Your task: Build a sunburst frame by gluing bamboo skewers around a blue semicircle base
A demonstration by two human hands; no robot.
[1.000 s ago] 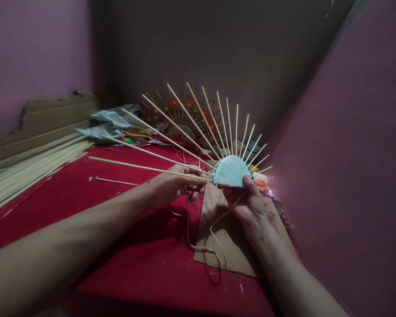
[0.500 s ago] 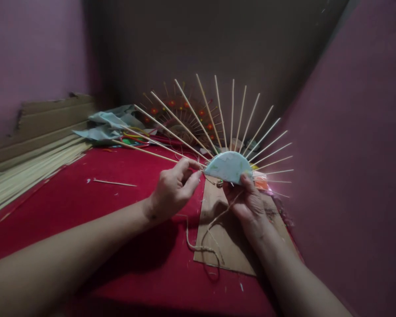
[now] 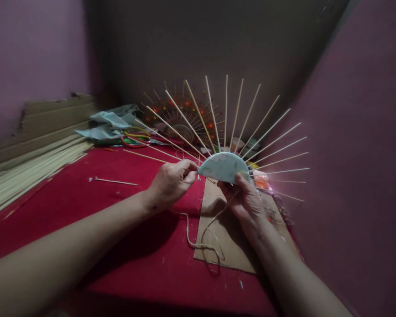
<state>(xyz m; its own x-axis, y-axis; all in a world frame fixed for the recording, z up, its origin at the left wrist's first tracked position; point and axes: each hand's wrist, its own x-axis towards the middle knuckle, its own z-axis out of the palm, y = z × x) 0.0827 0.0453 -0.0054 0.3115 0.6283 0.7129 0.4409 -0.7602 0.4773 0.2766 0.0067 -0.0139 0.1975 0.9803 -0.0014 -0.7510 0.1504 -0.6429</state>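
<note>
A pale blue half-disc (image 3: 223,167) is held up with its curved edge on top, and several thin sticks (image 3: 226,112) fan out from that edge. My right hand (image 3: 246,202) grips its lower right part, thumb on the front face. At its left corner, my left hand (image 3: 174,180) has thumb and forefinger pinched together; what lies between them is too small to make out. A twine (image 3: 201,245) hangs beneath my right hand and curls over the cardboard (image 3: 224,237) below.
Left of the red cloth (image 3: 125,251) lie a pile of pale sticks (image 3: 29,171) and a cardboard strip (image 3: 59,114). Scissors (image 3: 135,136) and blue fabric (image 3: 108,123) lie behind. A decorated fan-shaped piece (image 3: 185,114) stands at the back. One stick (image 3: 115,181) lies on the cloth.
The half-disc has shifted slightly left and its fan of sticks has turned a little, with the right-hand sticks reaching further right. My left hand has moved slightly left with its corner.
</note>
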